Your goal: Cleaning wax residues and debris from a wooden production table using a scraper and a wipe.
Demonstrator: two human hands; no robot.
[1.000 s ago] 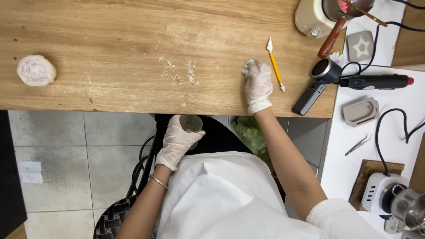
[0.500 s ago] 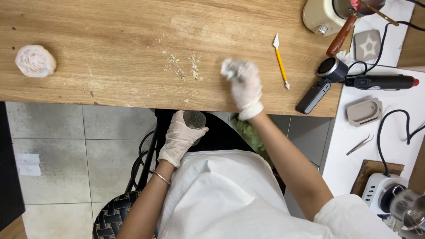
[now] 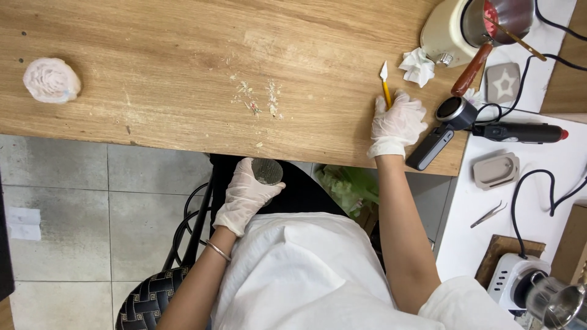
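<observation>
My left hand point(image 3: 244, 195), in a white glove, holds a small round grey metal tin point(image 3: 267, 170) just below the table's front edge, above my lap. My right hand point(image 3: 397, 119), also gloved, lies on the wooden table point(image 3: 153, 67) with its fingers spread over the lower end of a yellow-handled tool with a white blade point(image 3: 386, 82). I cannot tell whether the fingers grip the tool. A crumpled white tissue point(image 3: 419, 66) lies just beyond that hand. Pale wax crumbs point(image 3: 260, 98) are scattered mid-table.
A pink rose-shaped lump point(image 3: 51, 80) sits at the far left. At the right stand a cream melting pot point(image 3: 449, 30), a black heat gun point(image 3: 513, 129), a black bar-shaped device point(image 3: 430, 148), grey moulds point(image 3: 496, 170), tweezers point(image 3: 489, 214) and cables.
My right hand swept left with the tissue, then moved back right. The tissue now lies by the cream pot and the hand rests on the yellow tool. My left hand barely moved.
</observation>
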